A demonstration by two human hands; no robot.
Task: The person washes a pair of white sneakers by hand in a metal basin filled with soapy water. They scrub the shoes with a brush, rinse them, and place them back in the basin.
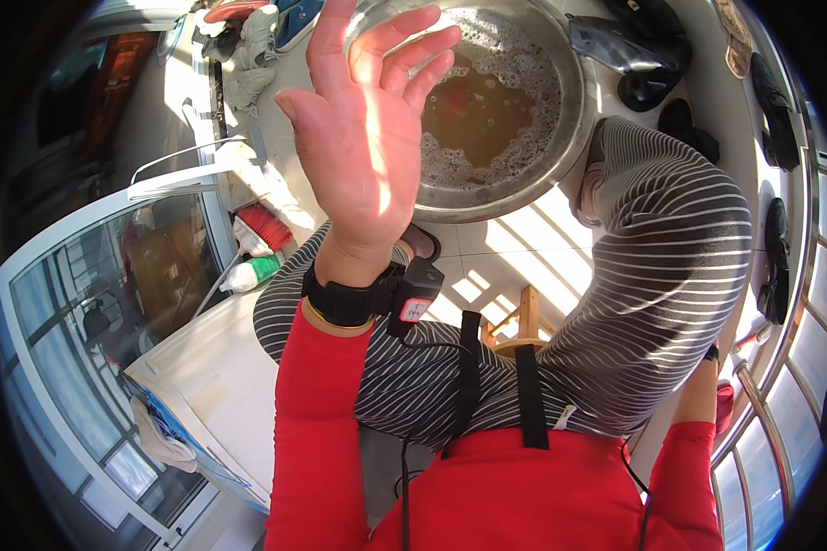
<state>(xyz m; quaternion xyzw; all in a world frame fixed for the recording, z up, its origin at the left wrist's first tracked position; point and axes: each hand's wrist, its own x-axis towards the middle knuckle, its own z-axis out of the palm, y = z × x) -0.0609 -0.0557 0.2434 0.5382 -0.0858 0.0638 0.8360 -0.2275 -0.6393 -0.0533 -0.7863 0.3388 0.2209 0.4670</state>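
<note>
My left hand [363,151] is raised with the palm showing and the fingers apart, holding nothing. It overlaps the left side of a large round metal basin [505,209] in the picture. Brownish water [478,115] with white foam [542,147] around its edge fills the basin. A black strap with a small box-shaped device [416,294] circles my left wrist. My right forearm [698,395] runs down beside my right leg, with a dark band at the wrist. Past that, my bent leg in striped trousers hides my right hand.
Black boots [629,50] lie right of the basin, dark shoes [775,262] along the right railing [767,422]. Pale shoes [253,55] are at upper left. A red-bristled brush [262,230] and a white-green bottle [248,274] stand near the glass door [110,303]. A wooden stool [528,317] is beneath me.
</note>
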